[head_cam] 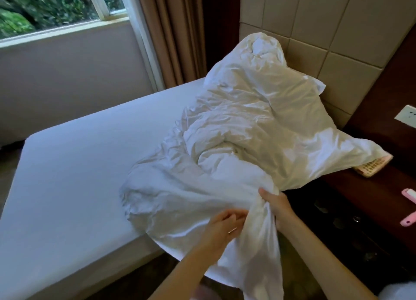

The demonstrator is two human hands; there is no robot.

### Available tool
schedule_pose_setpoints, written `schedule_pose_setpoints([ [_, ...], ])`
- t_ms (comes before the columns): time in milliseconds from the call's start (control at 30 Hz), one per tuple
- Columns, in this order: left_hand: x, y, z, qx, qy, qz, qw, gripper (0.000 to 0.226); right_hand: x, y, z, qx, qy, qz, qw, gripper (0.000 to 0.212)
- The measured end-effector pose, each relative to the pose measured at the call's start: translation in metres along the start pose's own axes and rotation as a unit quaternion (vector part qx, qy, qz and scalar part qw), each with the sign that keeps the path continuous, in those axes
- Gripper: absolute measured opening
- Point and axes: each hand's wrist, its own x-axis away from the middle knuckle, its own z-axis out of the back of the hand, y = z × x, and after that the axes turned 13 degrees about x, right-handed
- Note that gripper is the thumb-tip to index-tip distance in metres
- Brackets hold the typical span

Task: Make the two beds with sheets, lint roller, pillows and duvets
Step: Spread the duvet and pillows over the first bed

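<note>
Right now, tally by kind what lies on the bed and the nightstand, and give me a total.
duvet: 1, crumpled
sheet: 1, stretched over the mattress
lint roller: 1, pink, cut off by the frame edge
handset with buttons: 1, partly under the duvet
Total: 4

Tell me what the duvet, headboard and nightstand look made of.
Duvet: white woven fabric, probably cotton, with a slight sheen; it creases and bunches softly.
Headboard: beige padded panels, leather or vinyl by the look; smooth, with recessed seams.
Nightstand: dark reddish wood or veneer, polished; its top shows faint reflections.
</note>
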Motion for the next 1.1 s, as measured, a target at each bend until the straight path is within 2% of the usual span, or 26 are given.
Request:
schedule_pose_setpoints([
  [67,0.001,0.001,0.023,-0.018,0.108,-0.002,0.994,0.018,-0.007,-0.040,0.004,-0.022,0.020,0.047,0.998,0.033],
  [133,-0.003,-0.015,0.060,-0.009,0.232,0.058,0.971,0.014,-0.005,-0.087,0.009,-0.053,0.022,0.093,0.994,0.030],
  [167,-0.001,-0.020,0.074,0.039,0.269,0.118,0.955,0.027,-0.003,-0.108,0.012,-0.074,0.022,0.106,0.991,0.030],
  [233,-0.003,-0.032,0.091,0.193,0.292,0.213,0.912,0.074,0.002,-0.139,0.023,-0.108,0.026,0.124,0.986,0.032],
  [267,-0.009,-0.036,0.093,0.260,0.288,0.220,0.895,0.086,0.005,-0.151,0.029,-0.109,0.026,0.131,0.985,0.029],
  [300,-0.017,-0.034,0.088,0.312,0.269,0.207,0.888,0.088,0.012,-0.160,0.036,-0.106,0.026,0.137,0.985,0.024],
  [333,-0.029,-0.027,0.078,0.359,0.234,0.174,0.887,0.083,0.017,-0.167,0.044,-0.111,0.020,0.143,0.983,0.021],
  [400,-0.057,-0.003,0.052,0.448,0.151,0.080,0.878,0.064,0.028,-0.178,0.062,-0.131,0.007,0.152,0.980,0.029],
  [467,-0.074,0.042,0.027,0.486,0.115,0.007,0.866,0.044,0.037,-0.182,0.079,-0.143,0.023,0.170,0.975,0.037],
  [533,-0.087,0.083,0.017,0.424,0.116,-0.032,0.898,0.024,0.043,-0.186,0.096,-0.155,0.020,0.183,0.971,0.037],
  [600,-0.092,0.113,0.012,0.319,0.106,-0.036,0.941,0.022,0.050,-0.193,0.109,-0.192,0.006,0.172,0.966,0.043],
  [633,-0.093,0.124,0.009,0.278,0.087,-0.034,0.956,0.020,0.055,-0.198,0.112,-0.216,-0.008,0.170,0.961,0.036],
  [700,-0.091,0.138,-0.006,0.209,0.067,-0.037,0.975,0.021,0.059,-0.214,0.115,-0.235,-0.018,0.176,0.956,0.005],
  [733,-0.096,0.136,-0.012,0.175,0.063,-0.028,0.982,0.037,0.058,-0.222,0.116,-0.247,-0.035,0.190,0.950,0.017],
  [800,-0.089,0.121,-0.033,0.137,0.060,0.026,0.988,0.066,0.054,-0.238,0.118,-0.259,-0.083,0.190,0.943,0.061],
  [833,-0.095,0.102,-0.035,0.146,0.074,0.052,0.985,0.078,0.047,-0.246,0.116,-0.288,-0.104,0.189,0.933,0.076],
  [867,-0.097,0.076,-0.034,0.162,0.080,0.077,0.981,0.086,0.043,-0.253,0.113,-0.310,-0.118,0.200,0.922,0.080],
  [933,-0.096,0.022,-0.029,0.238,0.089,0.120,0.960,0.095,0.051,-0.262,0.096,-0.329,-0.150,0.195,0.912,0.073],
  [967,-0.086,0.007,-0.031,0.311,0.102,0.134,0.936,0.098,0.064,-0.264,0.084,-0.308,-0.182,0.187,0.915,0.062],
  [1033,-0.061,0.006,-0.045,0.437,0.120,0.113,0.884,0.090,0.063,-0.263,0.077,-0.260,-0.150,0.184,0.936,0.011],
  [1067,-0.068,0.013,-0.041,0.470,0.120,0.083,0.870,0.077,0.052,-0.262,0.080,-0.259,-0.120,0.184,0.941,0.037],
  [1100,-0.071,0.029,-0.036,0.503,0.132,0.058,0.852,0.061,0.043,-0.261,0.083,-0.231,-0.085,0.191,0.950,0.046],
])
